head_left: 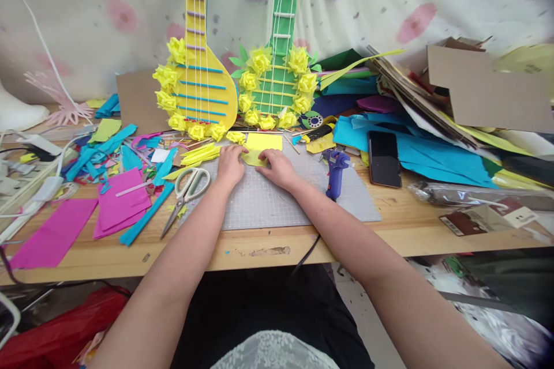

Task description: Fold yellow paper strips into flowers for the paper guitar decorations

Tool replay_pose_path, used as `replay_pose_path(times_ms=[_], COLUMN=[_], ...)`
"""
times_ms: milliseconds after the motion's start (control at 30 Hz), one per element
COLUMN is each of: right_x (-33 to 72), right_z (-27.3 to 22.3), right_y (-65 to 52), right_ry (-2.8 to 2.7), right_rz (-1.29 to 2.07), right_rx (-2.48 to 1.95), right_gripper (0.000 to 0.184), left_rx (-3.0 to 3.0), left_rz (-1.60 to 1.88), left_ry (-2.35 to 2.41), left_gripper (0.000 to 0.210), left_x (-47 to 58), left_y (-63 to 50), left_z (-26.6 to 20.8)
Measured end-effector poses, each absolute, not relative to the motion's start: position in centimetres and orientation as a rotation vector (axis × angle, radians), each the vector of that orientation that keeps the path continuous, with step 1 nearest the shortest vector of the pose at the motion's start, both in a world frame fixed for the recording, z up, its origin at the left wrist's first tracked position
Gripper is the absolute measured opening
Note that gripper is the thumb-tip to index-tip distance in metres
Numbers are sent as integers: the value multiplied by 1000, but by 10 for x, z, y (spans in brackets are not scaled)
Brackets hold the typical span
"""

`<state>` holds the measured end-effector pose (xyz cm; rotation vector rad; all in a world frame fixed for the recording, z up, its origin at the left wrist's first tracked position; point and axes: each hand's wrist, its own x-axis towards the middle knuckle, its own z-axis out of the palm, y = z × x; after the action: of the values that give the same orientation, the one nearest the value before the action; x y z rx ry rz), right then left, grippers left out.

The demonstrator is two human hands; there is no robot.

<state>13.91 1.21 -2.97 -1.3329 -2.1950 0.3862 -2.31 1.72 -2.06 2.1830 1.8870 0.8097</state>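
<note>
Yellow paper piece: the duller piece (254,158) is lying between the two hands, near the back edge of the grey cutting mat (259,207).
Long axis: in this view the piece is running roughly left-right, hand to hand; fingers are covering its ends, so true outline can't be told.
Left hand: (231,166) is curling its fingers at the left end; piece is lying just to its right.
Right hand: (277,167) is bending its fingers over the right end; piece is lying to its left.
Grip: both hands are touching paper; can't tell if either is pinching or only pressing.
Nearer hand: neither, both are making contact from opposite ends.
Bright yellow sheet: (268,141) is lying just behind the piece, also running left-right.
Yellow strips: (201,154) are fanning out left of the left hand.
Scissors: (186,193) are lying closer to the left hand, handles pointing away from the person.
Glue gun: (335,170) is sitting right of the right hand, well apart from the paper.
</note>
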Motion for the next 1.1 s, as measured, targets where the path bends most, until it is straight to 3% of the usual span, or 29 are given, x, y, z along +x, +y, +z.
replay_pose_path(times_ms=[400,700,933,1100], right_x=[133,146,158,153], right_z=[-17,-18,-20,-17], right_y=[4,10,14,9], right_ry=[-2411,-2275,-2188,-2200], right_rz=[110,131,161,173], right_rx=[-1421,-1463,-1502,-1472], right_gripper=[22,22,23,25], left_rx=[2241,2363,2307,2407], left_rz=[699,814,774,685], left_ry=[1989,1761,1789,1785], left_gripper=[36,48,23,20], left_x=[-23,-27,-25,-20], left_y=[16,15,15,11], left_z=[-23,-23,-20,-16])
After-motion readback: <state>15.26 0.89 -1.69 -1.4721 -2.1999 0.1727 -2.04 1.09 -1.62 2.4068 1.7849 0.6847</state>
